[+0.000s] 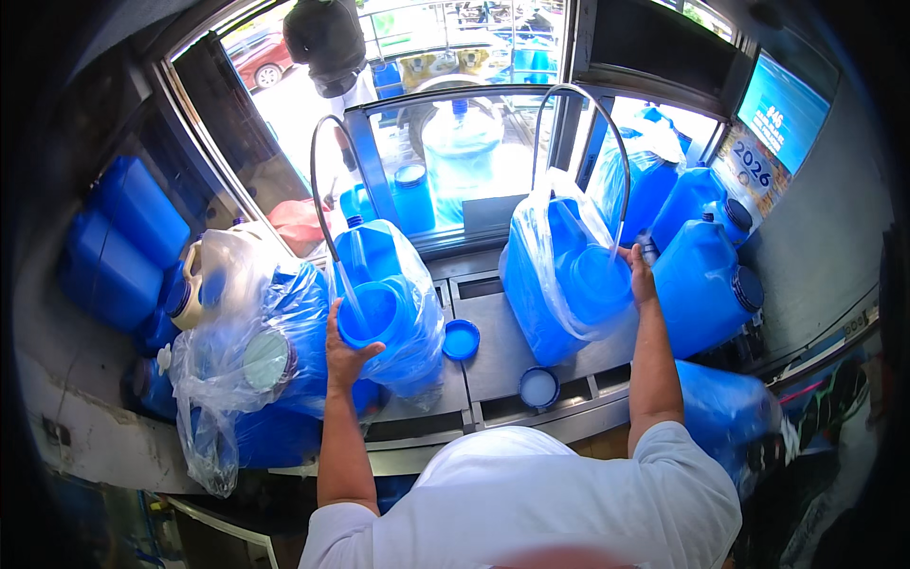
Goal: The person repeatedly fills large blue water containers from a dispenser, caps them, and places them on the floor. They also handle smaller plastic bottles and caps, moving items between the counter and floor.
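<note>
My left hand (348, 350) grips the rim of a blue plastic water jug (419, 341) in a clear plastic bag. From a curved metal spout (317, 178), a clear stream or tube reaches into its wide mouth. On the right, my right hand (642, 277) is at the mouth of a second bagged blue jug (526, 299), beside the lower end of another curved spout (620, 156); whether it grips the rim or the spout's end I cannot tell. Two blue screw caps lie between the jugs, one (461, 340) near the left jug, the other (539, 387) at the counter's front edge.
A metal counter (490, 313) with slots carries the jugs. Bagged containers (298, 306) crowd the left, and capped blue jugs (693, 284) stand at the right. Behind the window frame (455, 92) are a large clear bottle (462, 142) and a person in a dark cap (323, 43).
</note>
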Demonstrator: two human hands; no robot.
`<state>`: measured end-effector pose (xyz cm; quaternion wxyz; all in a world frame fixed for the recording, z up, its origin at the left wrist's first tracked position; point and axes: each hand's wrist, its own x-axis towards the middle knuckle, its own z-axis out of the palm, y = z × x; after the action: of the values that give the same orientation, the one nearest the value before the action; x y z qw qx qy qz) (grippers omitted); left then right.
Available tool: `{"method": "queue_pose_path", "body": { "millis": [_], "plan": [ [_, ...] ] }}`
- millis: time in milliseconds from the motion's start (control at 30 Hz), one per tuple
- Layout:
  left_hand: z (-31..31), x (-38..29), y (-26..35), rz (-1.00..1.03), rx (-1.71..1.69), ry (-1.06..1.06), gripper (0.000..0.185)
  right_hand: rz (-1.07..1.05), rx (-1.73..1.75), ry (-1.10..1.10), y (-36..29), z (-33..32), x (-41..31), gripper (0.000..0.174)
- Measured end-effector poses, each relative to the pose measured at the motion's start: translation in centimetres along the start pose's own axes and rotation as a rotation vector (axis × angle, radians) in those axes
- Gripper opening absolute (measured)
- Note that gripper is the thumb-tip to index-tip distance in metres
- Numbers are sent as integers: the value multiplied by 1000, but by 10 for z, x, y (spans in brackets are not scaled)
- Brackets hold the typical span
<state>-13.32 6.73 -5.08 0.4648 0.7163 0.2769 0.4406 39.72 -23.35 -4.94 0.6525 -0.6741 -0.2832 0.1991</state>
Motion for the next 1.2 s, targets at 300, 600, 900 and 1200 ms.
{"method": "queue_pose_path", "body": {
  "millis": [300,600,900,1200],
  "plan": [
    [-3,1,-16,60,92,19,125,-9,-8,11,12,-3,7,71],
    [-6,2,-19,108,207,18,126,-20,-3,30,0,6,-3,66],
    [-3,-1,-15,-3,104,47,126,-46,4,30,-1,9,-8,64],
    [-3,0,-18,-4,104,43,127,-22,80,9,4,5,-5,65]
  ]
}}
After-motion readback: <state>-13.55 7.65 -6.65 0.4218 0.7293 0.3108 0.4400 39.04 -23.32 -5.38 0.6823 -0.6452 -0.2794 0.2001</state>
